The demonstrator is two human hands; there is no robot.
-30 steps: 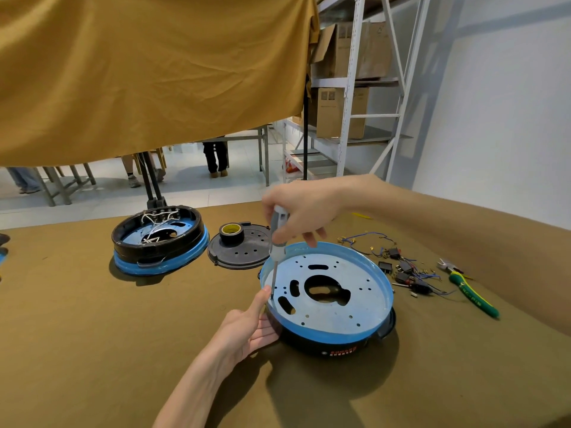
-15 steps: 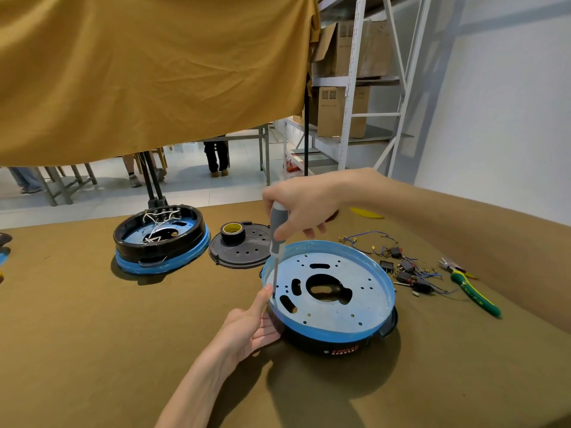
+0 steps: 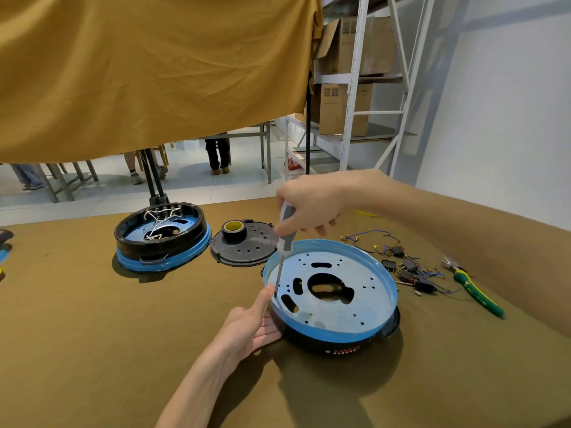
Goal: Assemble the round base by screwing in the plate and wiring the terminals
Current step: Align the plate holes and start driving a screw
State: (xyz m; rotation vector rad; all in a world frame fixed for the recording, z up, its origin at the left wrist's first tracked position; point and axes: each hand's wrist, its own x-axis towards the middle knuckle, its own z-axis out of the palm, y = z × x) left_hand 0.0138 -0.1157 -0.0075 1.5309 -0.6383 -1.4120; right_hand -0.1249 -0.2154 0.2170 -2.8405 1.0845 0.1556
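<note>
On the left part of the desk [image 3: 77, 335] stands a second round base [image 3: 162, 237] with white wires inside, on a blue ring. Just right of it lies a dark perforated disc [image 3: 245, 247], and a roll of black tape [image 3: 234, 230] with a yellow core sits on the disc.

The left hand [image 3: 250, 325] comes from below, with the forearm rising toward the centre. Its fingers [image 3: 267, 333] lie quite straight against the black side wall of the round base [image 3: 332, 338], and the thumb points up to the blue rim, close to the tip of the screwdriver [image 3: 284, 242].

The right hand [image 3: 309, 206] reaches in from the right, above the far edge of the base. Its fingers are curled around the grey handle of the screwdriver and hold it nearly upright. The thin shaft goes down to the left edge of the plate [image 3: 333, 291], a light metal disc with many holes that lies inside the base.

On the front wall of the base there is small red writing, too small to read.

Right of the base lie loose wires and terminals [image 3: 404, 264]. Further right are green pliers [image 3: 474, 288]; the print on the handle cannot be read.
</note>
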